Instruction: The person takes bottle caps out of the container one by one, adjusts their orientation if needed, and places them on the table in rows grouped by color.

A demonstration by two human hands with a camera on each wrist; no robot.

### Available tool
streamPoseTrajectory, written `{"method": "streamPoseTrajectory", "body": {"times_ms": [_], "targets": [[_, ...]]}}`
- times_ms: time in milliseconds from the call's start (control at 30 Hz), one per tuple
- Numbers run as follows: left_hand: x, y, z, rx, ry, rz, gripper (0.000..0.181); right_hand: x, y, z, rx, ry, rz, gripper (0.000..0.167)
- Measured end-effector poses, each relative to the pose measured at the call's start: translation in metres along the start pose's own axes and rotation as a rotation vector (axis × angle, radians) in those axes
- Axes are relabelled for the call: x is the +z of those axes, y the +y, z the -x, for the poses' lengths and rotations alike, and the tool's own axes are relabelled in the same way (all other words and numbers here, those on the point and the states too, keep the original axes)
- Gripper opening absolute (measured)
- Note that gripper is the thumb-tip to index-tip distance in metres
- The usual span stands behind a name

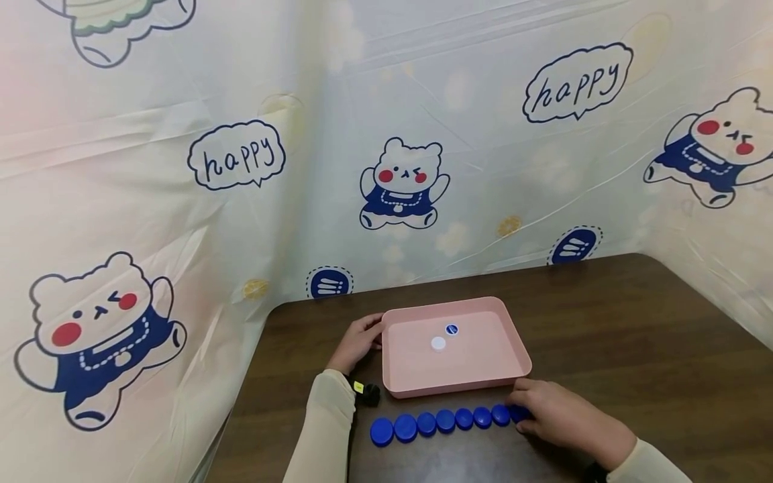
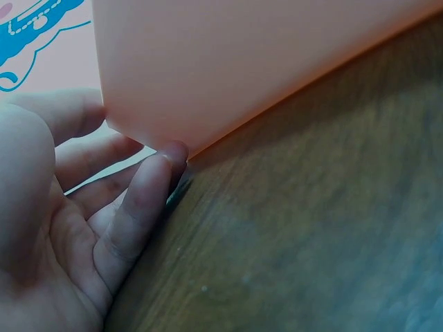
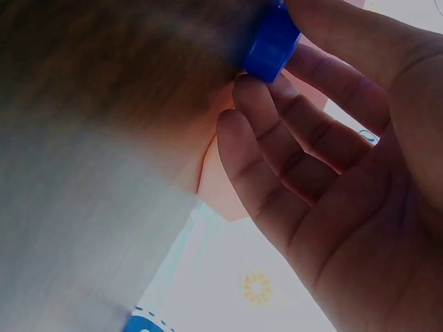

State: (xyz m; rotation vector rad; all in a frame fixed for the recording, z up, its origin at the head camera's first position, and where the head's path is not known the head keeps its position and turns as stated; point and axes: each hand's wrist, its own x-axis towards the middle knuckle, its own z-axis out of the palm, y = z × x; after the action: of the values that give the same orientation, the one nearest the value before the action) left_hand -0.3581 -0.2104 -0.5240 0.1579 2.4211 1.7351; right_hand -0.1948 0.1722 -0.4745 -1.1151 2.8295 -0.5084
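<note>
Along the near side of a pink tray (image 1: 459, 386) runs a row of several blue bottle caps (image 1: 445, 421), with the larger ones at the left end. My right hand (image 1: 558, 412) pinches the blue bottle cap (image 3: 273, 45) at the row's right end between thumb and fingers. The other fingers of that hand are bent and partly spread. At the tray's left wall, my left hand (image 1: 357, 343) touches the outside with its fingertips, seen close to the tray's lower corner in the left wrist view. Inside the tray lie a white disc (image 1: 438, 343) and a small blue-and-white round piece (image 1: 451, 330).
The dark brown wooden table (image 1: 628, 335) extends past the tray on both sides. Behind it hangs a pale curtain (image 1: 483, 174) printed with bears and the word "happy". A black strap with a yellow tag (image 1: 359, 387) is on the left wrist.
</note>
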Motion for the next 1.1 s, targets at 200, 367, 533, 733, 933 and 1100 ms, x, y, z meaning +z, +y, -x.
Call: {"method": "streamPoseTrajectory", "body": {"times_ms": [200,367,533,733,933,1100], "targets": [[0.000,0.000,0.001,-0.006,0.003,0.002,0.041,0.000,0.000,0.000,-0.019,0.002,-0.003,0.024],[0.000,0.002,0.002,-0.006,-0.006,0.007,0.043,0.000,-0.001,0.001,-0.020,0.018,0.007,0.025],[-0.003,0.010,0.004,-0.004,-0.044,0.027,0.043,0.001,-0.001,0.001,-0.032,0.038,0.019,0.025],[-0.004,0.009,0.003,-0.001,-0.054,0.030,0.043,0.000,-0.001,0.001,-0.027,0.028,0.021,0.026],[0.000,0.002,0.001,0.012,-0.008,0.009,0.042,-0.001,-0.001,0.002,-0.026,0.032,0.021,0.028],[0.000,0.001,0.001,0.023,-0.001,0.007,0.042,-0.006,-0.002,0.001,0.008,-0.003,-0.001,0.030]]}}
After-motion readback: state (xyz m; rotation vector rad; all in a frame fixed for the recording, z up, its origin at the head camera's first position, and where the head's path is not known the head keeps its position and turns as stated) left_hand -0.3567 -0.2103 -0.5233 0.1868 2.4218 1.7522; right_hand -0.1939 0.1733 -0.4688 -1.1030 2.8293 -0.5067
